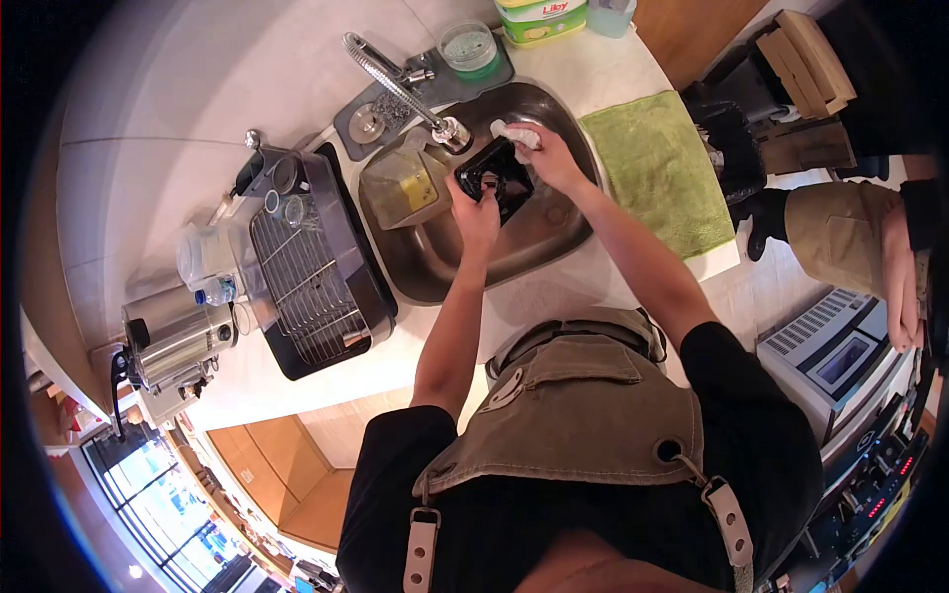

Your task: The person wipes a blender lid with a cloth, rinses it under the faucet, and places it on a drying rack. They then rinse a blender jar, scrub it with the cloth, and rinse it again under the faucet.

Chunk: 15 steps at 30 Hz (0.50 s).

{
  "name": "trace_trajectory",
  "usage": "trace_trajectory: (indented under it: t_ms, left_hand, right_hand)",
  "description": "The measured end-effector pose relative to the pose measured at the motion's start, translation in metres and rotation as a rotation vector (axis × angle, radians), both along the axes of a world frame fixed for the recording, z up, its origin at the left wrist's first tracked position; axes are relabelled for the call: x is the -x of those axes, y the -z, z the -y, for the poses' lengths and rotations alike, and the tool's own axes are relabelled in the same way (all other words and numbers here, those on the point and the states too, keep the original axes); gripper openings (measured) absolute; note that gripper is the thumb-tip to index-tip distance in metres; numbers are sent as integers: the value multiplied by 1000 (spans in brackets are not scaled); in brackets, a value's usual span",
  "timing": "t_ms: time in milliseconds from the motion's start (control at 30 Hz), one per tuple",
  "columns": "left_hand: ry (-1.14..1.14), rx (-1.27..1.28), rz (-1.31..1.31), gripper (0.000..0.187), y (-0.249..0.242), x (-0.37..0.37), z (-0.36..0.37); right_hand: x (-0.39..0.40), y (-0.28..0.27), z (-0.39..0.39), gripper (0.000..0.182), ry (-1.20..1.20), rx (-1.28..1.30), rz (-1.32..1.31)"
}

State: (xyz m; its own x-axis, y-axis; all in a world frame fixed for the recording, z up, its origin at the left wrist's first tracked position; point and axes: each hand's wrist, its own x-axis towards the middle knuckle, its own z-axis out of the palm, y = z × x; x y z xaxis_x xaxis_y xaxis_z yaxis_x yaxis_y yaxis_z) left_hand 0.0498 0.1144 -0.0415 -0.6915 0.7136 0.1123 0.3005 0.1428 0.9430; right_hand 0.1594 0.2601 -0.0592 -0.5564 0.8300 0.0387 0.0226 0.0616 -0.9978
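Note:
Over the steel sink (435, 282), my left hand (476, 215) grips a glossy black rectangular container (506, 183) by its near left side, thumb over the rim. My right hand (550, 161) is closed around a crumpled white cloth (518, 134) at the container's upper right edge. Left of my left hand, a clear plastic tub (391, 211) with something yellow in it sits in the sink. Above the basin hangs the faucet head (452, 134), close to the tub and the black container. The underside of the black container is hidden.
A dish rack (311, 282) with several cups stands left of the sink. A green towel (652, 168) lies on the right counter. Behind the sink, a grey tray (425, 99) holds a steel scourer and a round green-based container (468, 49). Another person (840, 237) stands at right.

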Motion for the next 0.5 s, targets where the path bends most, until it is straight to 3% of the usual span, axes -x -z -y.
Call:
trace_trajectory:
  t_ms: [33,167,267,333,400,433,467,500]
  left_hand:
    - [-2,-12,22,37,5,1,-1]
    - [-37,-4,53,39,14,15,3]
    - [0,-101,287,38,3,10,10]
    - [-19,-52,130,38,22,10,9]
    - [-39,44,172,42,-8,9,5]
    - [-66,129,163,48,-43,7,9]
    - [-177,13,-39,57,11,19,-1]
    - [-160,65,74,62,2,26,0]
  right_hand:
    - [1,4,6,36,26,55,-33]
    - [-8,10,34,39,81,61,265]
    - [-12,11,28,39,-2,16,280]
    - [-2,13,16,36,40,24,175]
    - [1,24,13,38,-59,264,-65]
    - [-3,-4,23,40,-63,20,162]
    - [-3,11,28,42,-154,-7,170]
    - [-7,33,27,43,-243,-3,195]
